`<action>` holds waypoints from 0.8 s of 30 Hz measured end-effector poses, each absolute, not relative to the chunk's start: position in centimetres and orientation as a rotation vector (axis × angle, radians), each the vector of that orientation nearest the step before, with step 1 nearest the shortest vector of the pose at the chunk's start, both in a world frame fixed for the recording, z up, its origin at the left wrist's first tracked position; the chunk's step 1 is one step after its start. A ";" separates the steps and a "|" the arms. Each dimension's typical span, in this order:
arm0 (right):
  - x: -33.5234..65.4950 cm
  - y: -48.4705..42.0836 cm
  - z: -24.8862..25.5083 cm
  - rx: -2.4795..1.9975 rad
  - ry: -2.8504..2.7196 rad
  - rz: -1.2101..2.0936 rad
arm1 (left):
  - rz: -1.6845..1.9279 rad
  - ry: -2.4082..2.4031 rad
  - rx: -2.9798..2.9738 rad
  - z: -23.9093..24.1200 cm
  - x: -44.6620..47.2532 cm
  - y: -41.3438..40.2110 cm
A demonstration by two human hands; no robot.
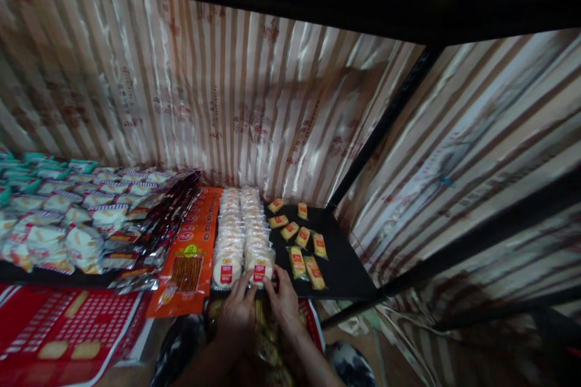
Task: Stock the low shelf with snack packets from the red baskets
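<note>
Two rows of clear packets of round white crackers with red labels stand on a black shelf (349,266). At the front of the right row, a cracker packet (259,267) lies between my two hands. My left hand (238,311) has its fingers closed on the packet's lower left edge. On the lower right edge, my right hand (284,296) grips with thumb and fingers. The left cracker row (224,254) is beside my left fingertips. Small yellow-wrapped snack packs (314,272) lie loosely to the right of my right hand.
Orange snack bags (190,248) overlap the shelf's front edge, left of the crackers. Farther left are dark shiny packs (170,211), white snack packs (84,248) and green packs (27,184). Below are a red printed bag (40,326) and more wrapped packs (267,344). Black poles (381,127) frame the shelf.
</note>
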State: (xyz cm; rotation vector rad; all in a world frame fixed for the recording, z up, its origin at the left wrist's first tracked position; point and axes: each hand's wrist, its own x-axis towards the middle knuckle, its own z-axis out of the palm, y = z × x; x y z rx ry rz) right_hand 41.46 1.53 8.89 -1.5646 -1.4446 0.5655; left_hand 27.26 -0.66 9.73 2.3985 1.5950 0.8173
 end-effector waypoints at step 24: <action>42.6 -2.3 8.6 -1.612 -1.249 0.426 | 1.055 1.319 2.355 9.7 25.7 -3.8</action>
